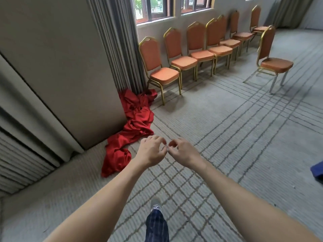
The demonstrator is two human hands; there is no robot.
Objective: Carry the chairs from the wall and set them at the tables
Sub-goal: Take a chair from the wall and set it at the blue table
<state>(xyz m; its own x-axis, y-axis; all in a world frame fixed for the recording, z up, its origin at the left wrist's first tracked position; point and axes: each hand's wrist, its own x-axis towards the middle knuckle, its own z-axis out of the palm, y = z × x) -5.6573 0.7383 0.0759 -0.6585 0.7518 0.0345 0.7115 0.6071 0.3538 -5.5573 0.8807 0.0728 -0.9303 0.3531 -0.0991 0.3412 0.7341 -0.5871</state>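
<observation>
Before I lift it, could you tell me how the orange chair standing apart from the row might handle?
The lone chair likely stays rigid, given its metal-looking tube frame. Thin legs and slim padding suggest modest weight. Its tall back may tip it backward if lifted by the seat.

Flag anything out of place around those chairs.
A red cloth lies crumpled on the carpet by the curtain. One chair stands alone, apart from the row under the windows.

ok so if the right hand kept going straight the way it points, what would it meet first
The left hand, which sits almost touching the right hand. Past that, probably the red cloth on the carpet, though depth is unclear.
</observation>
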